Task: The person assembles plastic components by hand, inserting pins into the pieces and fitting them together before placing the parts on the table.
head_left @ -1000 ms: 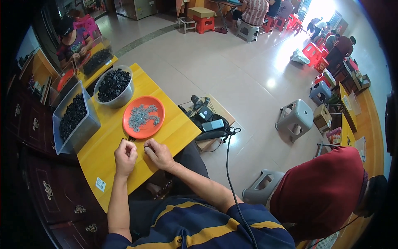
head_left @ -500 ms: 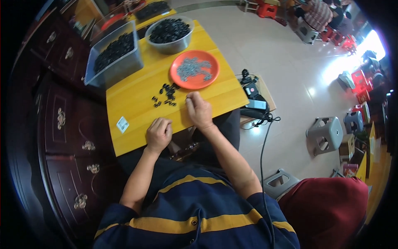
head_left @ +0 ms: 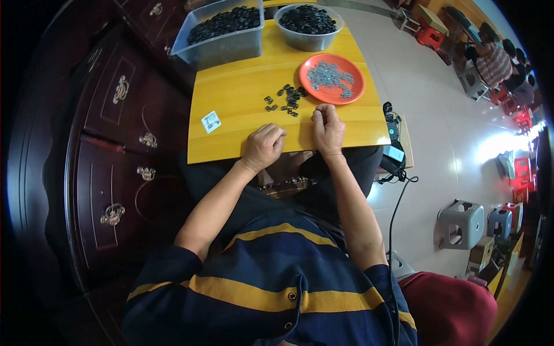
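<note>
My left hand (head_left: 264,146) rests at the near edge of the yellow table (head_left: 231,86), fingers curled into a loose fist that hides anything inside. Just below an orange plate (head_left: 332,99), my right hand (head_left: 330,130) is closed, its thumb against the bent index finger; whatever it may pinch is too small to name. Small grey metal pieces (head_left: 330,76) lie heaped on the plate. Between the left hand and the plate, small black parts (head_left: 292,95) are scattered on the tabletop. A white square label (head_left: 211,121) lies at the left.
A clear rectangular bin (head_left: 225,53) and a round clear tub (head_left: 306,41), both full of black parts, stand at the far side. Dark wooden drawers (head_left: 104,167) border the left. Right of the table are black devices with a cable (head_left: 394,153) and a grey stool (head_left: 463,224).
The view has turned, so the table sits further right and higher in the picture. Both hands stay closed near the table's front edge, and the parts and plate keep their places.
</note>
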Action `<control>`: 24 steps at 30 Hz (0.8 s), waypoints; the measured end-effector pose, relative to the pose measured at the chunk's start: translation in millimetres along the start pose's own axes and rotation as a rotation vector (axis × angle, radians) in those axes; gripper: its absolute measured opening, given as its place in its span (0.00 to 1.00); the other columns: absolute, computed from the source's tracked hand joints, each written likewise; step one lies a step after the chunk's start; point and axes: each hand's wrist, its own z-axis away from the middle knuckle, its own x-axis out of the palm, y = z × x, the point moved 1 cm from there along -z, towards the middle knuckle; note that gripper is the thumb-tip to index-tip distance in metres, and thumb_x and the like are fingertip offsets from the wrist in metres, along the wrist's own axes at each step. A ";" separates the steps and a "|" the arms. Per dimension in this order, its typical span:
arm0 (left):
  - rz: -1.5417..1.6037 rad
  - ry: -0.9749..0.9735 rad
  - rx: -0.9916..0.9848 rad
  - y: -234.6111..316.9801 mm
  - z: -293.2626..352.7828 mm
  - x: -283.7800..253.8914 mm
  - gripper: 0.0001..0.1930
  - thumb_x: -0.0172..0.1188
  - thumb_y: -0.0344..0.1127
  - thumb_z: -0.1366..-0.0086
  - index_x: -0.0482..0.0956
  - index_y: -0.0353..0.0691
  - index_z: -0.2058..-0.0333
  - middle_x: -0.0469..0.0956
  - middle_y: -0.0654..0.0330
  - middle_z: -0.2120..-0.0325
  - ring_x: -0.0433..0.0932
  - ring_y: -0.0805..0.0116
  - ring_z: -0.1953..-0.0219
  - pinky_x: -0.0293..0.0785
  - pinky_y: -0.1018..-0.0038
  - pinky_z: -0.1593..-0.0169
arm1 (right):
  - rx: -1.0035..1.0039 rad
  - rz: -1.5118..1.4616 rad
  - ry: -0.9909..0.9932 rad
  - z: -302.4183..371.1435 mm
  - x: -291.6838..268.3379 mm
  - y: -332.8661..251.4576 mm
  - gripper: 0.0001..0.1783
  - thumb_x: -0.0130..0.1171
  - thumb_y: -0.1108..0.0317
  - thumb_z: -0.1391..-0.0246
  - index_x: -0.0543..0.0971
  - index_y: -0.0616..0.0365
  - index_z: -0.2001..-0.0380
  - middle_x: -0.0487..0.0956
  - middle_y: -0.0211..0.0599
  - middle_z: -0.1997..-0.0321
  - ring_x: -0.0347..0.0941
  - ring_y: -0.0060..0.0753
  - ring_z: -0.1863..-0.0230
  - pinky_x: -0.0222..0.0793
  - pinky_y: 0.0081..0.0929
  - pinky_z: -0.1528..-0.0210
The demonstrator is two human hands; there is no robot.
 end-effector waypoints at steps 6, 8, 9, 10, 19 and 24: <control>-0.008 0.024 0.034 3.2 1.8 -2.0 0.04 0.57 0.24 0.45 0.76 0.40 0.71 0.77 0.58 0.74 0.79 0.56 0.70 0.76 0.64 0.67 | 0.010 -0.060 0.004 -0.3 -1.2 -0.6 0.04 0.57 0.69 0.40 0.75 0.56 0.63 0.81 0.40 0.75 0.81 0.37 0.72 0.74 0.32 0.67; -0.016 0.030 0.028 3.1 2.6 -2.6 0.03 0.57 0.25 0.45 0.75 0.40 0.70 0.77 0.58 0.74 0.79 0.56 0.69 0.76 0.64 0.66 | 0.041 -0.109 -0.003 0.2 -1.4 0.7 0.04 0.57 0.70 0.41 0.76 0.58 0.63 0.81 0.37 0.75 0.80 0.30 0.72 0.74 0.29 0.65; -0.011 0.020 0.021 3.1 3.6 -2.6 0.03 0.57 0.25 0.45 0.75 0.40 0.70 0.77 0.58 0.74 0.79 0.56 0.69 0.76 0.64 0.66 | 0.051 -0.116 -0.007 0.7 -1.5 1.5 0.04 0.57 0.70 0.41 0.76 0.58 0.63 0.81 0.37 0.75 0.80 0.29 0.72 0.74 0.28 0.65; -0.006 0.010 0.013 2.8 4.4 -2.5 0.03 0.57 0.26 0.44 0.75 0.40 0.70 0.78 0.58 0.74 0.79 0.56 0.69 0.76 0.64 0.65 | 0.062 -0.123 -0.012 0.9 -1.4 2.5 0.04 0.57 0.71 0.41 0.76 0.58 0.63 0.81 0.37 0.74 0.80 0.28 0.71 0.74 0.28 0.65; 0.025 0.055 0.040 -6.3 7.0 1.9 0.03 0.57 0.26 0.44 0.75 0.40 0.70 0.78 0.57 0.74 0.79 0.55 0.70 0.76 0.63 0.67 | 0.044 -0.094 -0.037 -0.6 -2.4 -4.0 0.06 0.56 0.69 0.40 0.75 0.60 0.64 0.80 0.36 0.74 0.79 0.26 0.71 0.73 0.25 0.65; 0.035 0.060 0.020 -6.2 8.0 0.6 0.02 0.57 0.26 0.44 0.75 0.40 0.71 0.78 0.57 0.74 0.79 0.55 0.70 0.76 0.64 0.67 | 0.064 -0.056 -0.051 -2.0 -0.8 -3.2 0.06 0.56 0.69 0.40 0.75 0.60 0.64 0.80 0.37 0.74 0.79 0.27 0.72 0.74 0.26 0.66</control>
